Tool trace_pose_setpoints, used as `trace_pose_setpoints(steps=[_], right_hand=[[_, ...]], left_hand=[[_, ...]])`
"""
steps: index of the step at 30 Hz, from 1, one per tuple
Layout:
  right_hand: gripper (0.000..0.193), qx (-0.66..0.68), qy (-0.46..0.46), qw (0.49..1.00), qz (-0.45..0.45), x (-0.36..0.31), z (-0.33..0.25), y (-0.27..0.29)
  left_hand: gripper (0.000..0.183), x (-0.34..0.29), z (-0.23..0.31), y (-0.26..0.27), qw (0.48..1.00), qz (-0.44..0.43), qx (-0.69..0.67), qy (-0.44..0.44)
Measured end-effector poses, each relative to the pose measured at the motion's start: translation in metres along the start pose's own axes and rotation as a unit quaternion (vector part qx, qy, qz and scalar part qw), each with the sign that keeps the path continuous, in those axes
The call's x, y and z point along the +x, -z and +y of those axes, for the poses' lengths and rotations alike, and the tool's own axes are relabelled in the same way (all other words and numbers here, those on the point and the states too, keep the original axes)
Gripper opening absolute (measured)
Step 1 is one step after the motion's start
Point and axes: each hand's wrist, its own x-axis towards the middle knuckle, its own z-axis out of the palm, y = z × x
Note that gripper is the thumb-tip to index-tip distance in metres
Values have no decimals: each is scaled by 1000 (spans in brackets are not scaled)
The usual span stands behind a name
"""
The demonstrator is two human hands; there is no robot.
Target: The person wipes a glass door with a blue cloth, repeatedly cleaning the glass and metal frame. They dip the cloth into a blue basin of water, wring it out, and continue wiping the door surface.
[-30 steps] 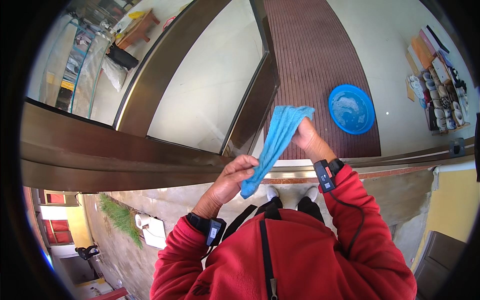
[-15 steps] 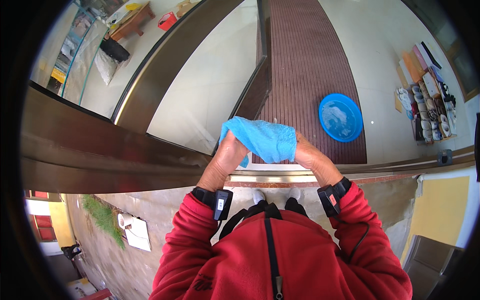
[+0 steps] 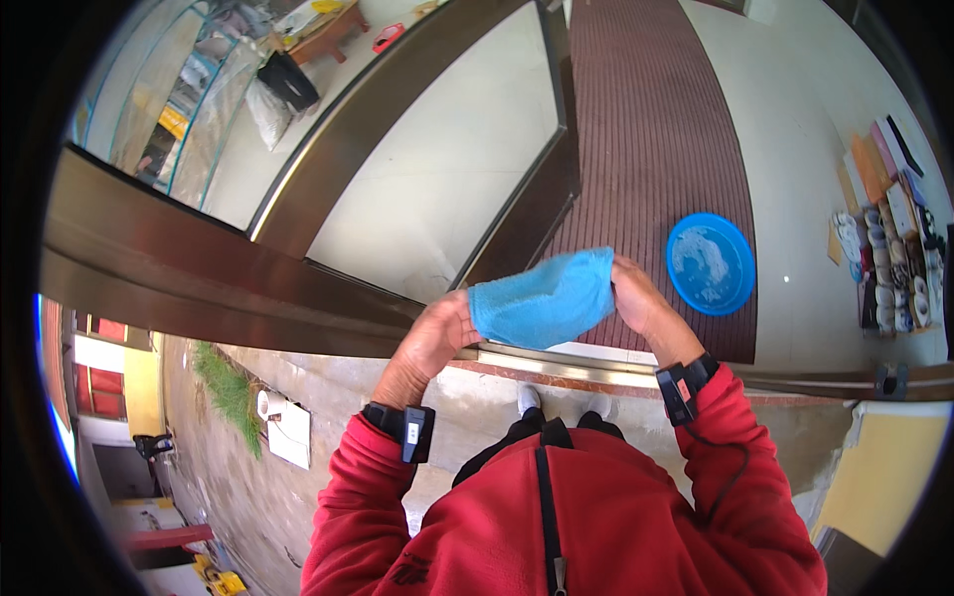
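A blue cloth, folded into a flat band, is stretched in the air between my two hands. At its left end, the fingers of my left hand are closed on the edge, partly tucked behind the fabric. My right hand pinches the opposite end, with some fingers hidden by the cloth. To the right of that hand, a round blue basin stands on a brown ribbed mat, holding water with whitish suds.
A glass door with a dark metal frame stands open at left. The door sill runs in front of my feet. At far right is a rack of shoes. Grass and a white board are at lower left.
The cloth, bunched around my hands before, is now spread flatter between them. My hands have shifted slightly right and lower, and the view has turned a little.
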Motion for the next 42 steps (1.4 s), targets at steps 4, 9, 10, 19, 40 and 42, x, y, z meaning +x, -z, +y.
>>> trace_pose_setpoints(steps=[4,9,10,19,40,42], right_hand=[[24,-13,-6,1000,13,4,8,11],[23,9,-52,998,47,0,-12,9],[25,10,-46,998,50,-1,-17,5],[26,-10,73,997,-32,12,-35,-7],[29,-123,258,958,-23,10,-71,-37],[30,-98,277,955,-49,31,-60,-27]], left_hand=[[31,5,-27,-6,952,143,264,-65],[82,2,-40,-11,750,149,634,-118],[83,-1,-42,-14,759,122,632,-99],[38,-4,-42,-47,631,104,767,-45],[20,-5,-23,-25,663,15,671,-331],[19,-9,-21,-32,708,-16,628,-323]])
